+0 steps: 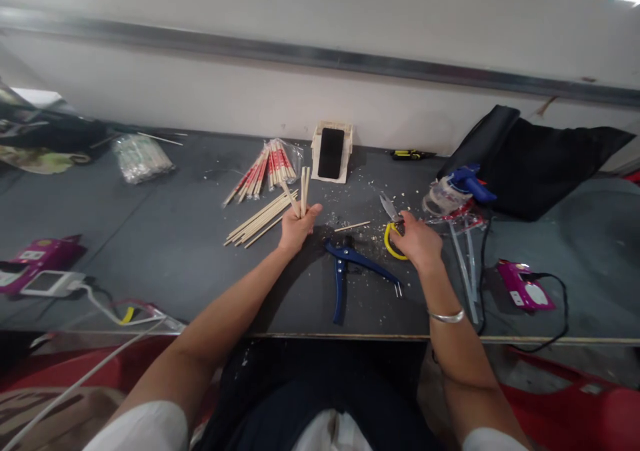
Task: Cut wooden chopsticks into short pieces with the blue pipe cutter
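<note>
My left hand is closed around several wooden chopsticks, which stick up from the fist, one of them slanting left. Over on the right, my right hand grips a pair of scissors by the yellow handles; the blades point away from me, low over the table. Between my hands lies a blue-handled cutter with its handles spread. A single thin stick rests just above it. Loose wooden sticks form a pile left of my left hand.
Chopsticks in red-printed wrappers lie behind the pile. A phone leans on a stand by the wall. A clear bag of sticks is at left, a blue tool and black sheet at right. Wood chips litter the grey table.
</note>
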`<state>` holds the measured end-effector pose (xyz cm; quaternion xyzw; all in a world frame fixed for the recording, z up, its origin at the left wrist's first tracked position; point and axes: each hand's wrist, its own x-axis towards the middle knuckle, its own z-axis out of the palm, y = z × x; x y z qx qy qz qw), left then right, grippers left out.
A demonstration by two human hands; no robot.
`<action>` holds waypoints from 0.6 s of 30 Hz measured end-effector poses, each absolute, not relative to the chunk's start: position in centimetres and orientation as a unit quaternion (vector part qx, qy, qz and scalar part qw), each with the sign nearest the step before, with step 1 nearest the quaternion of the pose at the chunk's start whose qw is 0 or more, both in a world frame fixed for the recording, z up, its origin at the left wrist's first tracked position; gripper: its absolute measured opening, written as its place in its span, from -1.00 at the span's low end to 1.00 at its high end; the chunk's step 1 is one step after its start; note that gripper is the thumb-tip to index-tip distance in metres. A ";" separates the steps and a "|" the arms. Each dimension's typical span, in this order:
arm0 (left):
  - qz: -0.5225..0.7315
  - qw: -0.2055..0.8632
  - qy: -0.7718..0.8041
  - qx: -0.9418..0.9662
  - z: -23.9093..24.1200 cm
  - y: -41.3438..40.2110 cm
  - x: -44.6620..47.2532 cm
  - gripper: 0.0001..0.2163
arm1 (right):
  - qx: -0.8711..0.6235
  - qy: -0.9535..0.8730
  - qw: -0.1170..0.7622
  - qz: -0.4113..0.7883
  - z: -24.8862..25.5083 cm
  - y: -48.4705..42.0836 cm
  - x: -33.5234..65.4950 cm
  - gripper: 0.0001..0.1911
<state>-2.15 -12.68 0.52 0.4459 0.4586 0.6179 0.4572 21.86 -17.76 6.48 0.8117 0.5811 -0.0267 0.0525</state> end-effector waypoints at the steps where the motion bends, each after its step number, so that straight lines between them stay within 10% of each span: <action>1: 0.618 0.461 0.462 0.439 0.3 -12.7 -2.0 -0.47 | 0.817 0.575 0.042 -0.018 6.5 -17.8 21.9 -0.42; 10: 0.594 0.420 0.486 0.485 -0.7 -13.3 -1.7 -0.46 | 0.707 0.631 -0.292 -0.133 5.7 -17.1 20.2 -0.56; 18: 0.614 0.410 0.464 0.490 -1.7 -13.1 -1.0 -0.60 | 0.476 0.737 -0.387 -0.285 6.5 -15.0 11.9 -0.24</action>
